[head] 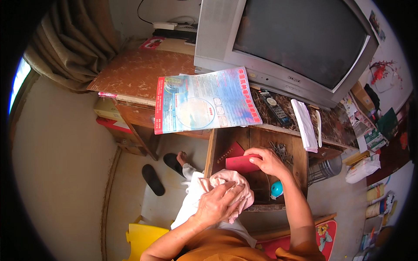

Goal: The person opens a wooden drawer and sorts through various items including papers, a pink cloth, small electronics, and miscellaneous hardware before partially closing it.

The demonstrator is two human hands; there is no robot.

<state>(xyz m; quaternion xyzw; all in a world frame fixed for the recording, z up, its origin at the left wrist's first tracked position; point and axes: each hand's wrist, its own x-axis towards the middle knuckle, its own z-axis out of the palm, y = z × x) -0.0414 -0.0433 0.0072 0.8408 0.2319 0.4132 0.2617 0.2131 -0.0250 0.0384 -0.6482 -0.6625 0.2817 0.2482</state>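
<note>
My right hand [270, 162] grips a small red booklet [242, 164] by its right end, over an open wooden drawer [295, 143]. Bunched under my left hand [218, 203] is a pale pink cloth [236, 182], near the drawer's left front corner. Behind the booklet, a second red booklet [231, 150] with printing on its cover lies in the drawer. A turquoise round object [276, 189] sits towards the drawer's front right. Farther back on the right is a tangle of wire or cord [280, 150].
Above the drawer, a printed magazine [205, 101] overhangs the tabletop edge. Right of it are a remote control [276, 107], a folded white cloth [303, 124] and a white plastic knife-like piece [318, 129]. A CRT television [287, 49] stands behind. Black slippers [153, 180] and a yellow chair [147, 238] are lower left.
</note>
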